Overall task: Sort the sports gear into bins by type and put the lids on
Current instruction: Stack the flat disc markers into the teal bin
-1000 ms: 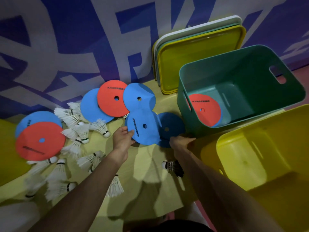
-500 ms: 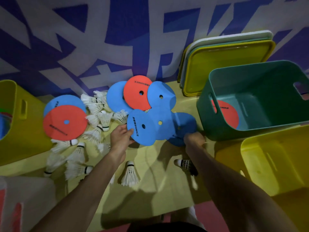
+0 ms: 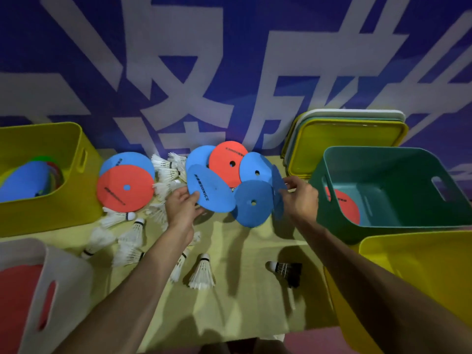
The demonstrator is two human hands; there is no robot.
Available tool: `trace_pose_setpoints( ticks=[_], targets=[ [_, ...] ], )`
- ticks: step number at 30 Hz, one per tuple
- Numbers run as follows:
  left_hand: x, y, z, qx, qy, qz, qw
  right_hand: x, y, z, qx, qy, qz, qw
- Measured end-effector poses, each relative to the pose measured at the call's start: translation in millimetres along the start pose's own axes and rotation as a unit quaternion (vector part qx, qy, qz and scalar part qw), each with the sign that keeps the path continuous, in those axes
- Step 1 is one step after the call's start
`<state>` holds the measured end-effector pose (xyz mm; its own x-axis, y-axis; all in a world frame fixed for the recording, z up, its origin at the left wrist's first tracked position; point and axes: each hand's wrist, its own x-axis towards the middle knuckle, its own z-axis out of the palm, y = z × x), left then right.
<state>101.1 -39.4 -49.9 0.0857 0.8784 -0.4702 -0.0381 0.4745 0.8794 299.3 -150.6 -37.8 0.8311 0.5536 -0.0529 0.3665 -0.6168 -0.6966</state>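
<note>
Backdrop: blue wall (image 3: 229, 60) with large pale characters, filling the upper frame
Surface: pale yellow tabletop (image 3: 242, 290) across the middle and bottom
Left hand: left hand (image 3: 182, 208) at centre frame, thumb and fingers pinching the lower edge of the lettered blue disc (image 3: 210, 192), which is tilted up off the table
Right hand: right hand (image 3: 300, 200) right of centre, fingertips pinching the edge-on blue disc (image 3: 278, 185)
Between hands: tilted blue disc (image 3: 252, 203) overlapping both held discs; cannot tell what supports it
Loose discs: red disc (image 3: 229, 162) and flat blue disc (image 3: 255, 169) just behind the held ones; left red disc (image 3: 126, 187) lying on another blue one, left of centre
Shuttlecocks: white shuttlecocks (image 3: 201, 272) scattered left of centre and lower centre; black shuttlecock (image 3: 286, 272) alone, lower right of centre
Teal bin: teal bin (image 3: 398, 159) at right, just beside the right hand, one red disc flat inside
Yellow bin: yellow bin (image 3: 434, 264) at lower right, touching the teal one
Olive bin: olive bin (image 3: 51, 215) at left edge, blue disc visible inside
White bin: white bin (image 3: 66, 272) at lower left, something red inside
Lids: stacked lids (image 3: 350, 144) leaning on the wall, upper right, yellow one in front
</note>
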Motion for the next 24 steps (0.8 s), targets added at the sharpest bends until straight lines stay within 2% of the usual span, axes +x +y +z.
trace_pose_setpoints(
  ticks=[6, 11, 17, 21, 24],
  targets=[
    [-24.0, 18.5, 22.5, -0.036, -0.006, 0.035, 0.999, 19.3, -14.0, -39.0, -0.056, 0.004, -0.175, 0.983],
    [-45.2, 25.8, 65.3, -0.054, -0.01, 0.062, 0.997, 45.2, -11.8, -86.1, -0.007, 0.026, -0.179, 0.983],
    [-77.9, 32.3, 125.8, -0.057, -0.044, 0.088, 0.993, 86.0, 30.0, -147.4, 0.193, 0.055, -0.072, 0.977],
    [-89.1, 25.6, 157.1, -0.017, -0.026, 0.115, 0.993, 114.8, 79.6, -184.3, 0.217, 0.064, 0.001, 0.974],
    [-96.8, 19.5, 175.2, -0.018, -0.021, 0.107, 0.994, 131.5, 116.0, -200.0, 0.2, 0.034, 0.06, 0.977]
  ],
)
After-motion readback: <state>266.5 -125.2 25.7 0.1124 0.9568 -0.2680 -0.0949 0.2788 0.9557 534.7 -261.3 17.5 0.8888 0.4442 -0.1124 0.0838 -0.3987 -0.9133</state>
